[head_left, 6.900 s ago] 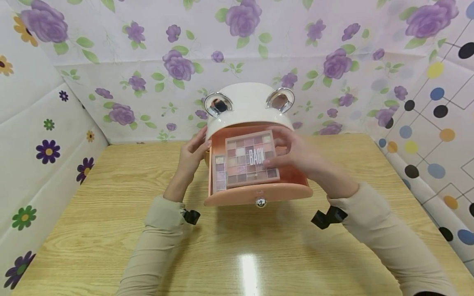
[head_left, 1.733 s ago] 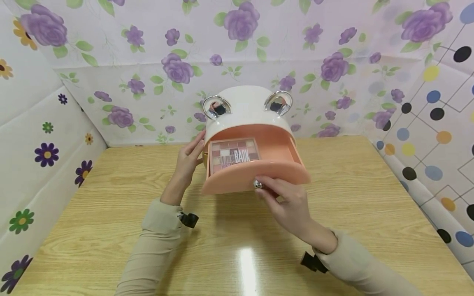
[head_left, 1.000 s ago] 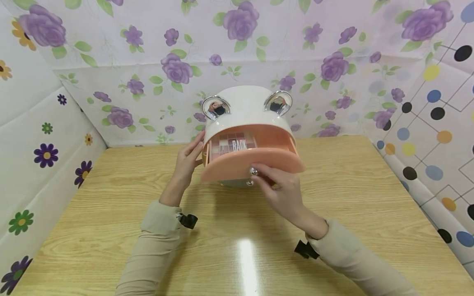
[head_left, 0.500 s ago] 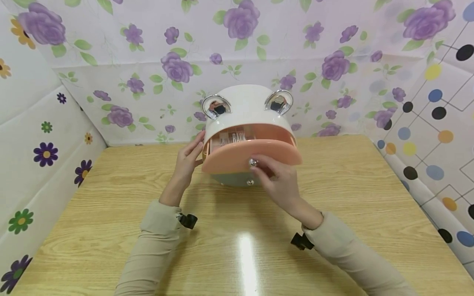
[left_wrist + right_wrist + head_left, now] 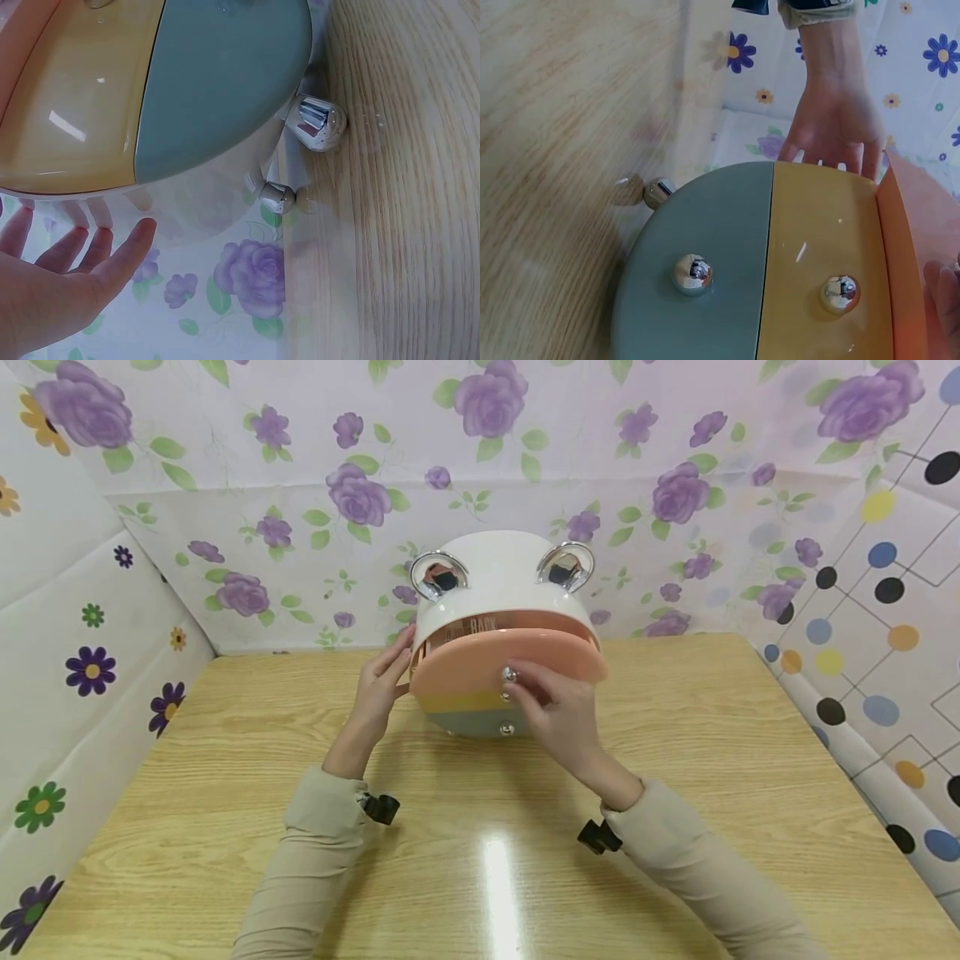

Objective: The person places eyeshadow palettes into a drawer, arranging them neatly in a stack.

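Observation:
A rounded frog-shaped drawer box (image 5: 498, 568) with a white shell and two chrome-ringed eyes stands on the table. Its peach top drawer (image 5: 457, 672) sticks out slightly, and inside shows the top of an eyeshadow palette (image 5: 482, 625) lettered "BACK". Thumb and fingers of my right hand (image 5: 567, 718) pinch that drawer's silver knob (image 5: 510, 674). My left hand (image 5: 372, 697) rests its extended fingers against the box's left side. Below the peach front are a yellow drawer (image 5: 825, 232) and a grey-green drawer (image 5: 712, 232), both pushed in, each with a round silver knob.
Silver ball feet (image 5: 319, 124) hold the box above the wood-grain table (image 5: 247, 827). Behind it hangs a purple-flowered sheet (image 5: 285, 443). Patterned sheets also line the left and right sides.
My right hand has gone from the palette to the knob and slid the peach drawer inward, hiding most of the palette and uncovering the yellow and grey-green fronts. My left hand stays at the side.

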A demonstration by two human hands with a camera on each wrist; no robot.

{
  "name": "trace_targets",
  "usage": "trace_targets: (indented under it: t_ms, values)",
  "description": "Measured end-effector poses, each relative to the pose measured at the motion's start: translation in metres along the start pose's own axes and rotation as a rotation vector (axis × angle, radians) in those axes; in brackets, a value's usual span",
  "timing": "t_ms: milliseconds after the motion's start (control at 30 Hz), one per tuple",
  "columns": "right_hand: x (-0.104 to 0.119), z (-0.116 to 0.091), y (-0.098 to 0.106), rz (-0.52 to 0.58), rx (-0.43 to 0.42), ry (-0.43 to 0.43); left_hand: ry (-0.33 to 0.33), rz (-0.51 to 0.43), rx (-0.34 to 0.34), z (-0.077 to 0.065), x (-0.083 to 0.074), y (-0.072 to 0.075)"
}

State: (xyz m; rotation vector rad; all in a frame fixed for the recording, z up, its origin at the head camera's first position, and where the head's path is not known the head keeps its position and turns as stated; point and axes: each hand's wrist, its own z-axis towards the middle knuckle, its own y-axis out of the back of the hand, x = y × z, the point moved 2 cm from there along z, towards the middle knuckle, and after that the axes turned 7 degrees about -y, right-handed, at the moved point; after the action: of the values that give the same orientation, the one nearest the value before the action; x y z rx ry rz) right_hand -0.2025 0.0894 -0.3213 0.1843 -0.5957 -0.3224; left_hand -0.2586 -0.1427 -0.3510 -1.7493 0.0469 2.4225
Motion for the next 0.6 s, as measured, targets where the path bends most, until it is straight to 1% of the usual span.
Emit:
trace_targets:
  t_ms: [300,500,600]
  values:
    - [-0.005,0.007,-0.004,-0.019,-0.002,-0.013,-0.015,-0.002,0.011,0.000,0.000,0.000]
    - [-0.008,0.012,-0.007,-0.057,-0.007,-0.022,-0.010,0.008,0.002,0.000,0.001,0.000]
    - [-0.010,0.014,-0.008,-0.059,-0.012,-0.028,-0.013,0.011,0.000,0.000,0.001,0.001]
